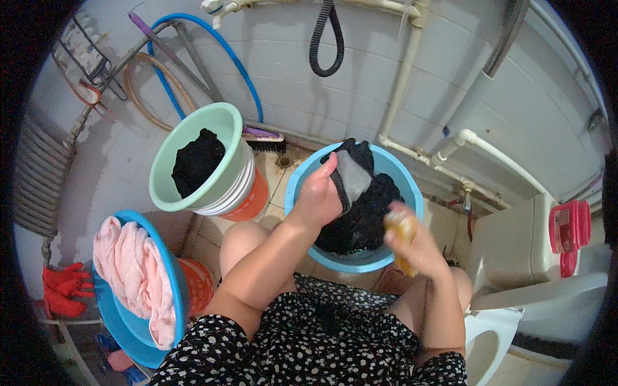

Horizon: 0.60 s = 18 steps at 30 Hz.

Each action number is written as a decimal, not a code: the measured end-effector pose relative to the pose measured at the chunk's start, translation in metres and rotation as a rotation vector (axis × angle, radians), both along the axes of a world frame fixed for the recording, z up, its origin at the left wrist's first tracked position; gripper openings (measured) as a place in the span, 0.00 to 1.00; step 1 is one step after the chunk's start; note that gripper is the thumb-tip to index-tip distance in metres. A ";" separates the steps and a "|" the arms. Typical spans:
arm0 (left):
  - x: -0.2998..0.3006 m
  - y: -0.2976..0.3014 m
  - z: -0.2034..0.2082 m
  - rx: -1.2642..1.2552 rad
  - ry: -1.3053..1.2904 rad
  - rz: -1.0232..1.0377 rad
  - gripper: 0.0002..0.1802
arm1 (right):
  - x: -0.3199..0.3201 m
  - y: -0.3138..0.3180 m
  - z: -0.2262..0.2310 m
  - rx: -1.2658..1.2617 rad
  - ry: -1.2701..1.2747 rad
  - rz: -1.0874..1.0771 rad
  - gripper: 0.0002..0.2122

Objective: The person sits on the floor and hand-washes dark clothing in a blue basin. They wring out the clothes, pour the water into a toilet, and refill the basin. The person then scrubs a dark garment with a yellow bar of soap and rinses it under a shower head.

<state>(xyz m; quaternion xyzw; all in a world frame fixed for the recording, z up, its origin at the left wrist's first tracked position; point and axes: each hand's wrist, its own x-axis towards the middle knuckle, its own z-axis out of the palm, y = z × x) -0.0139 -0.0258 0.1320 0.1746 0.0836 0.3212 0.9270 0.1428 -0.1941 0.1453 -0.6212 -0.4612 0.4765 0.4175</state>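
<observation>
Held up by my left hand (320, 196) is a black-and-grey garment (355, 172), its grey panel turned upward and the thumb pressed along its edge. Below it, a light blue basin (417, 193) holds more black wet cloth (357, 222) with a little water at the near side. To the right, my right hand (421, 248) is closed around a yellow soap bar (402, 228) with whitish foam on it, blurred by motion. That hand is over the basin's right rim, apart from the garment.
A pale green basin (168, 202) with black cloth rests on a bucket (248, 199). At lower left, a blue basin (125, 338) holds a pink towel (132, 270) beside red gloves (64, 289). A toilet (508, 241) stands right; a brush (267, 143) and pipes line the wall.
</observation>
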 end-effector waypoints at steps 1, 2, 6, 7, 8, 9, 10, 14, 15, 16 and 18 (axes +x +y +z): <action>0.004 -0.009 0.008 0.020 0.017 -0.062 0.27 | 0.003 0.006 -0.003 0.127 -0.039 -0.213 0.33; 0.007 -0.017 0.014 0.001 0.014 -0.097 0.27 | 0.003 0.013 -0.006 0.254 -0.080 -0.426 0.34; 0.010 -0.050 0.022 -0.006 -0.086 -0.243 0.27 | -0.023 0.041 0.021 0.737 -0.617 -0.506 0.44; 0.012 -0.055 0.006 -0.092 -0.180 -0.284 0.27 | -0.035 0.042 0.026 0.753 -0.773 -0.417 0.44; 0.015 -0.056 -0.012 -0.181 -0.272 -0.324 0.27 | -0.039 0.045 0.021 0.644 -0.759 -0.187 0.44; 0.015 -0.055 -0.015 -0.020 -0.390 -0.329 0.29 | -0.047 0.048 0.017 0.627 -0.890 -0.150 0.42; 0.014 -0.057 -0.018 0.034 -0.290 -0.289 0.29 | -0.054 0.050 0.016 0.618 -1.022 -0.116 0.41; 0.025 -0.068 0.005 0.023 -0.006 -0.155 0.35 | -0.037 0.076 0.023 0.594 -1.108 -0.451 0.40; 0.028 -0.066 0.004 -0.005 -0.026 -0.195 0.35 | -0.032 0.080 0.025 0.584 -1.050 -0.492 0.39; 0.030 -0.064 0.003 -0.033 -0.046 -0.236 0.36 | -0.030 0.082 0.027 0.574 -0.991 -0.533 0.39; 0.033 -0.064 -0.003 0.071 -0.142 -0.152 0.37 | -0.055 0.072 0.027 0.481 -1.223 -0.350 0.43</action>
